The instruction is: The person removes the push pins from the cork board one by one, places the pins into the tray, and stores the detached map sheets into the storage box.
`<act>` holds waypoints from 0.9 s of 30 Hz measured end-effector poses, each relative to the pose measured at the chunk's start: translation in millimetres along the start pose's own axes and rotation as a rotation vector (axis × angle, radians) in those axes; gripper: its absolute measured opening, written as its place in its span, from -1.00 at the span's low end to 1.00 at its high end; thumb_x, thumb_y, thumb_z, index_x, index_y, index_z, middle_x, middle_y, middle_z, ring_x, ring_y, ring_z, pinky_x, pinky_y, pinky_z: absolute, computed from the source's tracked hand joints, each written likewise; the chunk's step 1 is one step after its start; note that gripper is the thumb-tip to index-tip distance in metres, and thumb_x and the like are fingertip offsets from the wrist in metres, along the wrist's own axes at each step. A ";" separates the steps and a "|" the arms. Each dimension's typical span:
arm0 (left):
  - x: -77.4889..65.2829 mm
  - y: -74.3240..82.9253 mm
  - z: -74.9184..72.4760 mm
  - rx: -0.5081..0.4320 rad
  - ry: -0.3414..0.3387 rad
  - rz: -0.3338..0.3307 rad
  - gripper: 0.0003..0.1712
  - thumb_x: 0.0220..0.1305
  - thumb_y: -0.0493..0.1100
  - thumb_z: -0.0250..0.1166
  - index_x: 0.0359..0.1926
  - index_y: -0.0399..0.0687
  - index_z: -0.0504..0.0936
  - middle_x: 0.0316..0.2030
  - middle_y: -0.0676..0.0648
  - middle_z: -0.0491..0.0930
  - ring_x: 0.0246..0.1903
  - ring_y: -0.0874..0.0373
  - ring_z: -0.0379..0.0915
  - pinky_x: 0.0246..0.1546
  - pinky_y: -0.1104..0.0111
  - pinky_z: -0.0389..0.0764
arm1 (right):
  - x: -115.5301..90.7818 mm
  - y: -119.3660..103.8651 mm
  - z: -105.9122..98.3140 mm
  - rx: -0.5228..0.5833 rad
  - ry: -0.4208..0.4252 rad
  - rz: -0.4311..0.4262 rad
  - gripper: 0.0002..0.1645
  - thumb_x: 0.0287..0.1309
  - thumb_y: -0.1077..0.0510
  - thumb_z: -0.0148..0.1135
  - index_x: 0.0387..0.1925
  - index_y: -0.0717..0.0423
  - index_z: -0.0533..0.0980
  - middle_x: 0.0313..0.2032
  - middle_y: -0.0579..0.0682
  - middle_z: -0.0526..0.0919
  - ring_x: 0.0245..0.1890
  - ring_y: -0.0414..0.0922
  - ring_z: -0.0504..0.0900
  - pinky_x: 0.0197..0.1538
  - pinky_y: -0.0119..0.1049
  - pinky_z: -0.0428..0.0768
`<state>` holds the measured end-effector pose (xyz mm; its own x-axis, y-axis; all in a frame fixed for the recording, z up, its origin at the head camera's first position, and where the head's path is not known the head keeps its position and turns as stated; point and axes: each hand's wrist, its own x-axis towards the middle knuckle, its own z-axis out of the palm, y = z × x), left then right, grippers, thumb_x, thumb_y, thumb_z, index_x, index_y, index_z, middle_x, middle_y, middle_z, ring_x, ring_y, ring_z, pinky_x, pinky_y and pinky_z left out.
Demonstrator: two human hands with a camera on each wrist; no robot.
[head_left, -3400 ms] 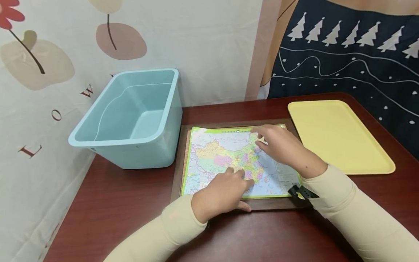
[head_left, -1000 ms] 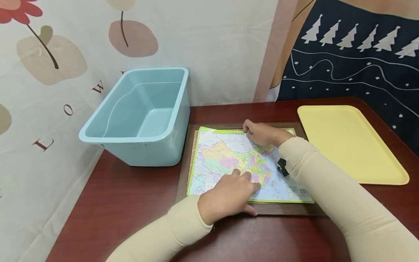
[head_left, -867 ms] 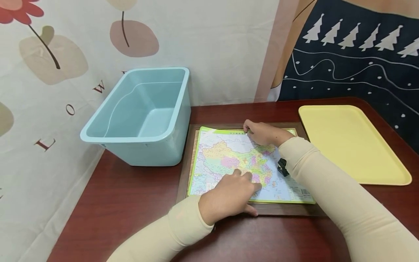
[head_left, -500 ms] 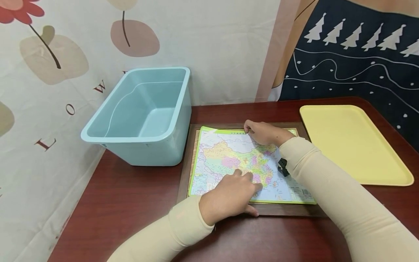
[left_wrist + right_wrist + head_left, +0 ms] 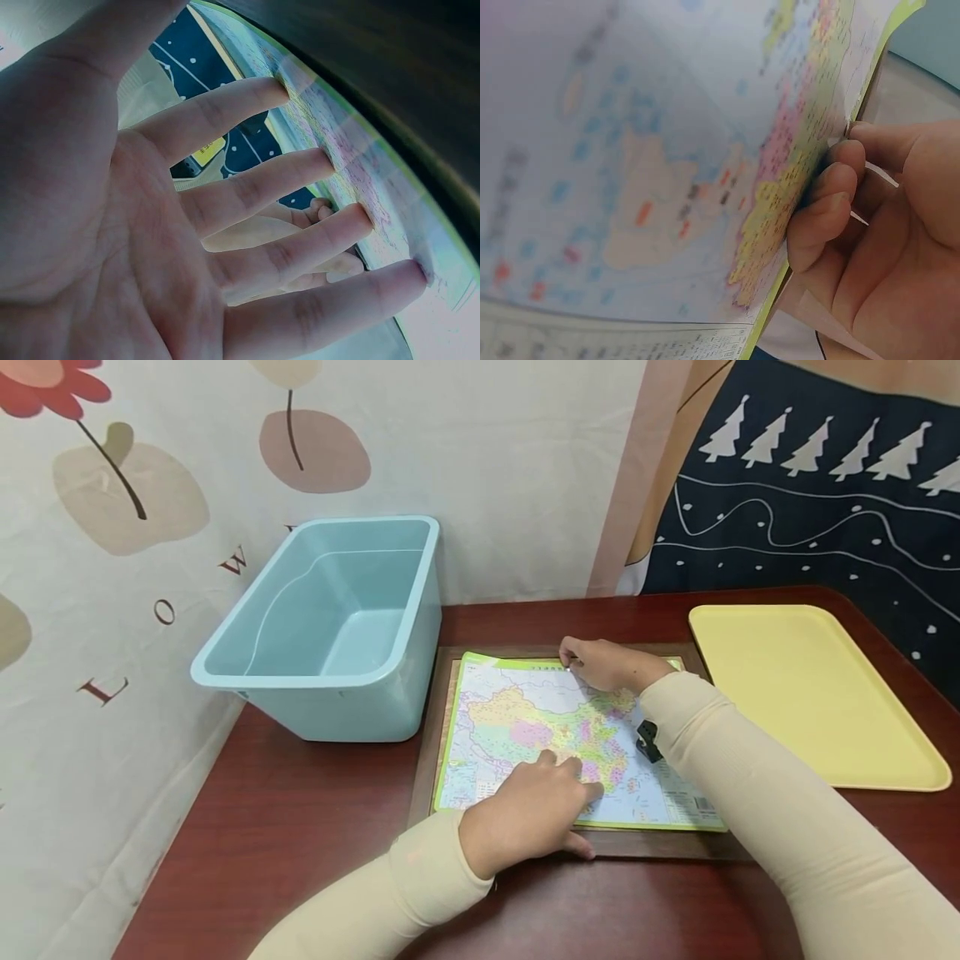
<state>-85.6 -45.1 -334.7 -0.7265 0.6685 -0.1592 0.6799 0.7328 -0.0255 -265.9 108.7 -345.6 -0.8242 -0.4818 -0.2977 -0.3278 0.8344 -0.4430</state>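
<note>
Right fingers (image 5: 817, 225) shifted left, pinching something small (image 5: 567, 669), left fingers (image 5: 255, 187) spread, map (image 5: 498, 735) lying long axis sideways, title (image 5: 546, 667) away

One left grip (image 5: 528, 810), one right grip (image 5: 606, 666) — one map (image 5: 536, 714), one board (image 5: 667, 844), one tub (image 5: 367, 710), one tray (image 5: 810, 693)

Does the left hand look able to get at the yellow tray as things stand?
Probably not by a straight path: in the head view, the right sleeve crosses between the left hand and the yellow tray.

The left hand (image 5: 528, 814) hides (in the head view) some map (image 5: 517, 693).
</note>
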 end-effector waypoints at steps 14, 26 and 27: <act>-0.5 0.9 -0.9 0.009 0.015 0.006 -0.35 -0.06 0.45 0.43 0.01 0.27 0.68 -0.20 0.03 0.60 -0.26 0.04 0.48 -0.47 0.26 0.57 | 6.0 2.8 -1.1 0.109 0.020 0.016 -0.94 0.50 0.25 -0.09 -0.07 0.15 0.30 -0.30 0.11 0.42 -0.56 -0.09 0.41 -0.42 -0.30 0.47; 0.0 1.2 -0.4 0.025 0.009 0.001 -0.32 -0.06 0.47 0.41 0.03 0.28 0.68 -0.18 0.02 0.61 -0.25 0.04 0.49 -0.44 0.26 0.59 | 7.2 2.4 -1.9 0.130 -0.031 0.051 -0.94 0.49 0.24 -0.08 -0.07 0.10 0.30 -0.30 0.11 0.41 -0.57 -0.11 0.40 -0.47 -0.33 0.46; 0.0 1.2 -0.4 0.025 0.005 -0.001 -0.32 -0.06 0.47 0.41 0.04 0.29 0.67 -0.17 0.02 0.61 -0.25 0.04 0.49 -0.44 0.26 0.59 | 7.4 2.3 -1.8 0.133 -0.036 0.053 -0.94 0.49 0.24 -0.08 -0.07 0.10 0.30 -0.30 0.11 0.41 -0.58 -0.11 0.40 -0.47 -0.32 0.46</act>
<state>-84.8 -44.2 -334.4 -0.7279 0.6681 -0.1544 0.6811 0.7304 -0.0505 -273.6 107.5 -347.3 -0.8210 -0.4493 -0.3524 -0.2181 0.8171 -0.5336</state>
